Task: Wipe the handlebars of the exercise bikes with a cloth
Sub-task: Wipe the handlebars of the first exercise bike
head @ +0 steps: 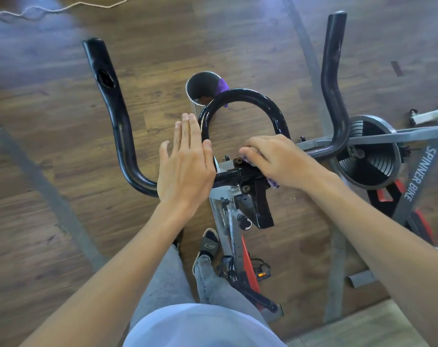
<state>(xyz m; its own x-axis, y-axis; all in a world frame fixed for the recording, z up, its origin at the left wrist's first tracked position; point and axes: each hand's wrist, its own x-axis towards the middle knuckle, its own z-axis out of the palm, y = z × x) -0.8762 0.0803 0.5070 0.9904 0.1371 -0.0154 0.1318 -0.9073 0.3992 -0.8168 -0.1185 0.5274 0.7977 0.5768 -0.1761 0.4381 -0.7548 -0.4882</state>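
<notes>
Two hands work at the black handlebars (pixel 243 96): our right hand (pixel 280 161) clenches a purple cloth (pixel 273 183) against the middle clamp, while our left hand (pixel 185 164) lies flat, fingers straight, on the bar beside it. Beyond the centre loop we see a metal cup (pixel 200 88).

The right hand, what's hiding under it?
A purple cloth peeks out beneath the right hand, pressed on the black handlebar near its centre clamp. Most of the cloth and the bar beneath it are covered.
</notes>
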